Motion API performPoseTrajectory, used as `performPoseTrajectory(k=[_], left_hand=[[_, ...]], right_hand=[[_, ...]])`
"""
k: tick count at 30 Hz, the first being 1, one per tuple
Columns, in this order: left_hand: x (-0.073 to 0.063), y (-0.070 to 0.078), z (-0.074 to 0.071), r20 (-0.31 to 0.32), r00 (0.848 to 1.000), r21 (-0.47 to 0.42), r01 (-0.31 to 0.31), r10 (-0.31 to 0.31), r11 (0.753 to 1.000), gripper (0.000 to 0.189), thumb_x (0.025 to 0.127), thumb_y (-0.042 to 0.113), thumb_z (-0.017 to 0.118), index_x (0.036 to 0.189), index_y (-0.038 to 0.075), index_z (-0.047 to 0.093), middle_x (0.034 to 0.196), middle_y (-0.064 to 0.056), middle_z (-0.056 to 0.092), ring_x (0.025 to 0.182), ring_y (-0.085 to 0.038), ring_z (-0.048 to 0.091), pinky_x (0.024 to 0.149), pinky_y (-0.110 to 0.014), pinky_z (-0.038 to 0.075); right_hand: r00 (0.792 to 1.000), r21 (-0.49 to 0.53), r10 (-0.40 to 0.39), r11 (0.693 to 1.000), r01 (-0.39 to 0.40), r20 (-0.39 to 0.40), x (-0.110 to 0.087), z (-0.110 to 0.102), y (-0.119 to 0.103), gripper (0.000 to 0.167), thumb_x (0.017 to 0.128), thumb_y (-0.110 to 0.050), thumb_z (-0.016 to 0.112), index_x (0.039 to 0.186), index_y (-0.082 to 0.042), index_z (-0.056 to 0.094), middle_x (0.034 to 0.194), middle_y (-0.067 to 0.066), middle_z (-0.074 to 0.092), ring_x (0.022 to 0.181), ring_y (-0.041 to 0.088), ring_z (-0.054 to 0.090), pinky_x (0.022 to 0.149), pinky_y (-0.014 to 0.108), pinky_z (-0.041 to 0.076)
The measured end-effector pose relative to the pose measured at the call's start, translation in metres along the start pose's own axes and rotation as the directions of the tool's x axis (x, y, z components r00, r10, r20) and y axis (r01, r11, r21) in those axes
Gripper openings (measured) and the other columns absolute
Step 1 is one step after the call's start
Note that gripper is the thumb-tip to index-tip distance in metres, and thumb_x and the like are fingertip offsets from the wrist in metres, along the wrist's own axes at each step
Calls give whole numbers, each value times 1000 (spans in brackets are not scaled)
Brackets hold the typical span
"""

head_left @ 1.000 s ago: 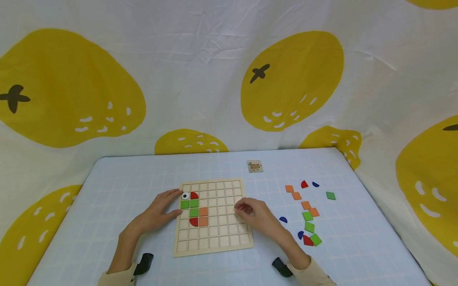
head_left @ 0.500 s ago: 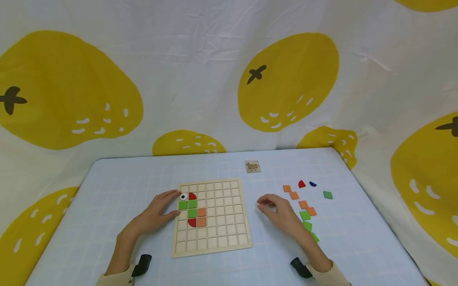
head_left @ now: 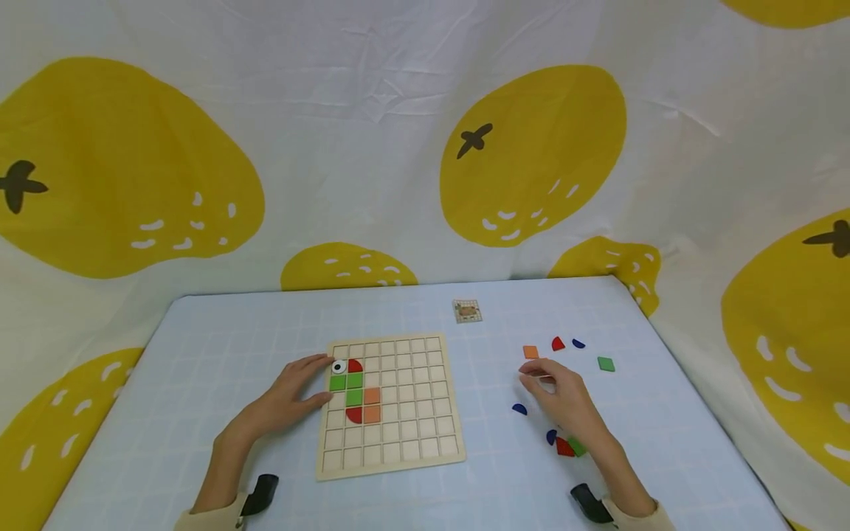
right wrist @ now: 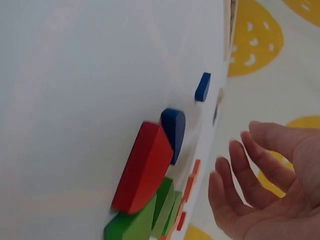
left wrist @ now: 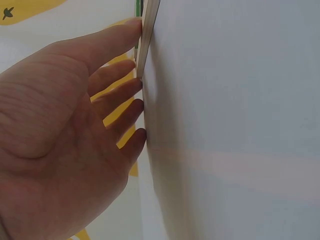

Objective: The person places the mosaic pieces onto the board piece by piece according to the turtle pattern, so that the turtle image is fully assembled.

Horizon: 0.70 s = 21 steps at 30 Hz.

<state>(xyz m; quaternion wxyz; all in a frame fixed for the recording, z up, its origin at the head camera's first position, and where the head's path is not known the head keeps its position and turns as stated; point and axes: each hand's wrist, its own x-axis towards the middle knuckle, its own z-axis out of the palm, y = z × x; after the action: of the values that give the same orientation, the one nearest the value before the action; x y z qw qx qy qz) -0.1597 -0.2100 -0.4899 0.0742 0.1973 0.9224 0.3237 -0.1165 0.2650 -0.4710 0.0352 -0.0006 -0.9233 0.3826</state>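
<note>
My left hand point(head_left: 282, 402) lies at the left edge of a wooden grid board point(head_left: 428, 446), fingertips and thumb touching its side with the fingers extended. On the board sit a white eye disc point(head_left: 339, 366), two red quarter-round tiles point(head_left: 355, 415), several green squares point(head_left: 355, 397) and two orange squares point(head_left: 372, 396). My right hand point(head_left: 567, 398) hovers over the loose tiles on the right, its fingers loosely bent and holding nothing. In the right wrist view a red tile point(right wrist: 142, 167), a blue half-round tile point(right wrist: 173, 132) and green tiles point(right wrist: 162, 205) lie below that hand.
A small pattern card point(head_left: 468, 311) lies behind the board. Behind my right hand are an orange square point(head_left: 530, 352), a red tile point(head_left: 558, 344), a blue half-round point(head_left: 578, 344) and a green square point(head_left: 606, 364). Another blue half-round point(head_left: 519, 408) lies nearer the board. A fruit-print cloth point(head_left: 372, 184) hangs behind.
My right hand has moved right, from the board's right edge to above the loose tiles, and now covers some of them. My left hand stays at the board's left edge.
</note>
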Motion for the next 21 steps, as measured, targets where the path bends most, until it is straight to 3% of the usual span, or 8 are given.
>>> performPoseTrajectory(k=[2, 6, 8, 10, 14, 16, 18, 21], left_hand=[[-1, -1, 0, -1, 1000, -1, 6, -6, 1000, 65, 98, 27, 73, 153, 6, 46, 158, -23, 40, 145, -46, 30, 114, -68, 30], [-2, -3, -1, -6, 1000, 1, -2, 2, 1000, 65, 98, 27, 73, 153, 5, 46, 158, -23, 40, 145, -47, 30, 113, -69, 29], [-2, -2, -2, -7, 1000, -1, -7, 7, 1000, 65, 98, 27, 72, 153, 5, 46, 158, -23, 40, 145, -47, 30, 113, -69, 29], [-2, -2, -2, -7, 1000, -2, -9, 9, 1000, 65, 98, 27, 72, 153, 5, 46, 158, -23, 40, 145, -47, 30, 113, -70, 29], [-2, 0, -2, -3, 1000, -8, -6, 6, 1000, 65, 98, 28, 72, 153, 5, 46, 158, -23, 39, 145, -47, 29, 113, -70, 29], [-2, 1, -2, -2, 1000, -10, -6, 6, 1000, 65, 98, 27, 72, 153, 5, 46, 158, -23, 39, 145, -47, 29, 113, -71, 29], [-2, 2, -2, -2, 1000, -7, -7, 7, 1000, 65, 98, 27, 72, 153, 4, 46, 158, -23, 39, 145, -47, 29, 113, -71, 29], [-1, 2, -2, -2, 1000, -2, -6, 6, 1000, 65, 98, 26, 72, 153, 4, 45, 157, -24, 39, 145, -47, 29, 113, -70, 29]], right_hand=[[1000, -12, 3, 1000, -3, -11, -3, -6, 5, 24, 98, -18, 72, 121, -10, 71, 115, 5, 72, 111, 26, 65, 98, 45, 55], [999, -28, 6, 1000, -7, -32, -7, -19, 15, 28, 99, -18, 72, 124, -7, 70, 118, 9, 71, 111, 28, 64, 91, 22, 54], [999, -43, 21, 999, -22, -35, -10, -24, 20, 29, 99, -18, 71, 125, -6, 69, 120, 11, 70, 112, 30, 63, 88, 17, 52], [998, -60, 49, 997, -51, -25, -12, -29, 25, 29, 100, -18, 70, 127, -6, 68, 123, 13, 68, 115, 32, 62, 89, 22, 54], [995, -92, 100, 991, -99, 4, -17, -36, 35, 30, 100, -16, 69, 128, -6, 68, 129, 17, 66, 118, 37, 59, 95, 48, 56], [995, -100, 100, 990, -98, 14, -18, -39, 39, 31, 99, -14, 70, 129, -6, 69, 130, 18, 65, 119, 38, 58, 97, 54, 54], [996, -106, 88, 991, -85, 22, -19, -41, 44, 31, 98, -12, 70, 129, -5, 69, 130, 19, 65, 119, 38, 59, 98, 54, 53], [996, -117, 78, 990, -73, 34, -21, -43, 49, 32, 98, -10, 71, 129, -3, 68, 128, 17, 66, 116, 34, 60, 94, 36, 57]])
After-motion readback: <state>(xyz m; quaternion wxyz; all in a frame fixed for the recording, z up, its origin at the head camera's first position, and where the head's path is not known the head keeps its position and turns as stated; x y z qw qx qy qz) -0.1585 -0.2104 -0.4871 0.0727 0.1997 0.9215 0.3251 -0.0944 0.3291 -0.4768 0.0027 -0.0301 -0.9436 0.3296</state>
